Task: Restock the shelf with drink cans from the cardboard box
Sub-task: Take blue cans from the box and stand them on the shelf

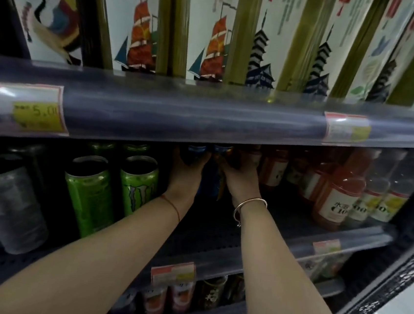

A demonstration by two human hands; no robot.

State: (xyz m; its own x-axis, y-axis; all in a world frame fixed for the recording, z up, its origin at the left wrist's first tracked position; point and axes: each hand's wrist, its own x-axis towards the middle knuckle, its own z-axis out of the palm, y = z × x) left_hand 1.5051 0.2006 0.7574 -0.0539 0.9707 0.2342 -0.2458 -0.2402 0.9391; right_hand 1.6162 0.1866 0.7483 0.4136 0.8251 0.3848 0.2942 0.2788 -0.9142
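Observation:
Both arms reach deep into the middle shelf [208, 233]. My left hand [186, 175] grips a dark blue drink can [196, 153] at the back of the shelf. Beside it, my right hand [239, 178] grips a second blue can with gold on it [223, 158]. The two cans stand side by side, touching or nearly so, their tops hidden under the edge of the shelf above. The cardboard box is not in view.
Green cans [139, 183] and dark grey cans [9, 207] stand left of my hands. Orange and clear bottles [337, 196] stand to the right. Tall bottles with ship and pagoda labels [213, 42] fill the upper shelf. Small cans [181, 297] sit on the shelf below.

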